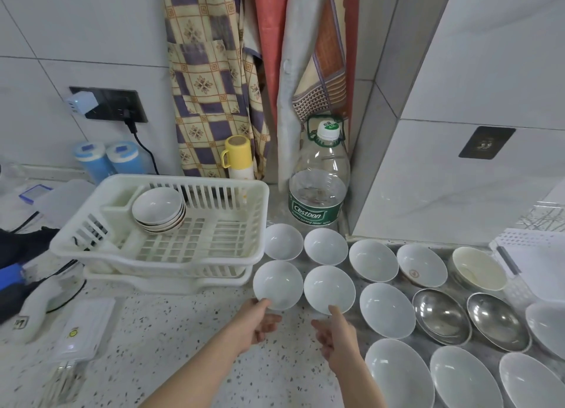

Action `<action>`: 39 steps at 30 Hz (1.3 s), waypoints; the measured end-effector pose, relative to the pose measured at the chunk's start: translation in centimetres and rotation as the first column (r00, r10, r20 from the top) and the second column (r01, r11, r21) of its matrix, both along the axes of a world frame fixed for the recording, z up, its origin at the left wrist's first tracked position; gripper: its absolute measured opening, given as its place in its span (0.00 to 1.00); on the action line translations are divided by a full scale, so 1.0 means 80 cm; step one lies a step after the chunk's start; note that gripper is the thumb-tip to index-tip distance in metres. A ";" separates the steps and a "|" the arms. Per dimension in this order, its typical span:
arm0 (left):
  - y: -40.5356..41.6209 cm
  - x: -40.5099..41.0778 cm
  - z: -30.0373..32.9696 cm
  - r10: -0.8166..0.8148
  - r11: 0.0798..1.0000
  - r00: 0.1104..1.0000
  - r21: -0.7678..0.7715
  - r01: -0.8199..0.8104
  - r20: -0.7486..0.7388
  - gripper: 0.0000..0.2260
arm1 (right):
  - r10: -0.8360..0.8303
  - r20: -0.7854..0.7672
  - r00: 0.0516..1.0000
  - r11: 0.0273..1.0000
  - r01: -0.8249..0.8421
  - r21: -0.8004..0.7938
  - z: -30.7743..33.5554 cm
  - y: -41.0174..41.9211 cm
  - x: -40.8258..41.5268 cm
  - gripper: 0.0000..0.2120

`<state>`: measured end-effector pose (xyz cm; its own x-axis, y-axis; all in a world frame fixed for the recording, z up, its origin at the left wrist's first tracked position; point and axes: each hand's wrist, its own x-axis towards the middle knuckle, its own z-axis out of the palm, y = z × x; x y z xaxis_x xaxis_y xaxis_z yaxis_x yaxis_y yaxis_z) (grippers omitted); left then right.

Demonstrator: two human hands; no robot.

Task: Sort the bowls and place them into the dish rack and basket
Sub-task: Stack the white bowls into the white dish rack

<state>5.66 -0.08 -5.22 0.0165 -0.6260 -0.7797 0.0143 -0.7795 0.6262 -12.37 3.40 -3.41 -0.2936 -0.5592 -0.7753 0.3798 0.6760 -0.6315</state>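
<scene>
Several white bowls stand on the speckled counter right of a white dish rack [91, 242], which holds a small stack of shallow bowls [159, 207]. My left hand [258, 320] pinches the near rim of a small white bowl [277, 283], thumb on the rim and fingers underneath. My right hand [336, 334] pinches the near rim of the neighbouring small white bowl [329, 289] the same way. Two more small bowls [282, 241] [326, 246] sit behind them. No basket is in view.
To the right lie larger white bowls [386, 309], two steel bowls [440, 319] [496, 320] and a cream bowl [478, 268]. A big water bottle [318, 178] stands behind the bowls. A yellow flask [238, 158], blue canisters and cables sit at the back left.
</scene>
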 end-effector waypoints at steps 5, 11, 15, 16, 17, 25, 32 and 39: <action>-0.003 -0.006 -0.004 0.073 0.996 0.994 -0.037 -0.076 -0.079 0.09 | -0.042 0.009 0.999 0.998 0.042 -0.043 -0.007 -0.006 -0.003 0.13; 0.006 0.000 -0.002 0.057 0.997 0.997 -0.042 -0.059 -0.048 0.09 | -0.084 -0.044 0.996 0.995 0.081 -0.050 -0.009 -0.007 -0.004 0.05; 0.018 0.016 0.006 0.022 0.998 1.000 -0.061 -0.023 -0.015 0.09 | -0.133 -0.066 0.989 0.991 0.131 -0.040 -0.007 -0.005 0.000 0.10; 0.022 0.022 0.007 0.002 0.998 1.000 -0.068 -0.002 0.005 0.10 | -0.150 -0.057 0.987 0.988 0.148 -0.040 -0.005 -0.003 0.000 0.11; 0.026 0.028 0.010 -0.023 0.997 0.999 -0.075 0.025 0.026 0.10 | -0.169 -0.044 0.985 0.985 0.166 -0.050 -0.002 0.000 0.002 0.10; 0.041 0.069 0.062 -0.287 0.934 0.952 -0.191 0.303 0.110 0.14 | -0.236 -0.050 0.970 0.962 0.226 -0.154 0.040 0.009 0.034 0.04; 0.036 0.123 0.121 -0.359 0.867 0.927 -0.328 0.374 0.109 0.13 | -0.266 -0.032 0.963 0.927 0.247 -0.284 0.098 -0.006 0.084 0.06; 0.018 0.224 0.147 -0.163 0.891 0.986 -0.425 0.158 0.025 0.15 | -0.223 -0.080 0.972 0.857 0.156 -0.491 0.136 -0.039 0.153 0.05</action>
